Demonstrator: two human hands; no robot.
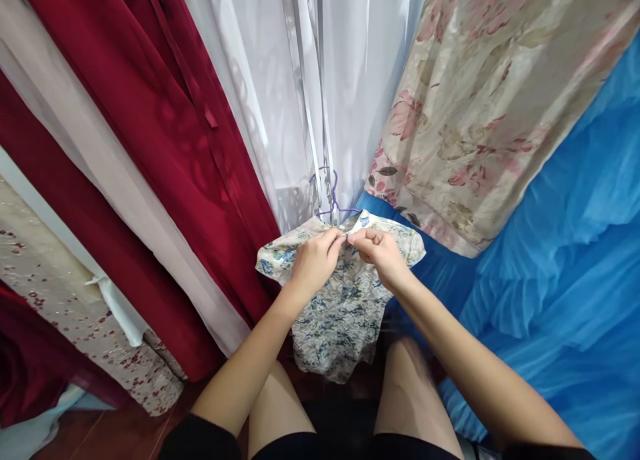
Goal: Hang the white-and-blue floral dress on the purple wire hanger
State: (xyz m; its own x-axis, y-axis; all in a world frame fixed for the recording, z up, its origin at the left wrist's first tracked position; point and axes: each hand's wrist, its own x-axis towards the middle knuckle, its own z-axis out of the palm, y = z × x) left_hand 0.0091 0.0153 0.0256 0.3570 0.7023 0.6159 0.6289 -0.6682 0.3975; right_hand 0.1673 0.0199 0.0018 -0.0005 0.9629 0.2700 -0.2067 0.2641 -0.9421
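Note:
A short-sleeved blouse (340, 313) with a blue and cream floral pattern hangs in front of me on a purple hanger (336, 197). At its neckline, my left hand (320, 253) pinches the edge of the collar opening between thumb and fingers. My right hand (376, 248) pinches the neckline close beside it, with the fingers curled in. The fingertips of both hands nearly meet at the middle of the neck. Whatever small fastening may lie between them is hidden by the fingers.
White fabric (350, 80) hangs behind the blouse. Dark red cloth (150, 113) and pale pieces hang on the left. A floral beige garment (465, 127) and ruffled blue fabric (565, 267) are on the right. Below shows a reddish tiled floor (135, 437).

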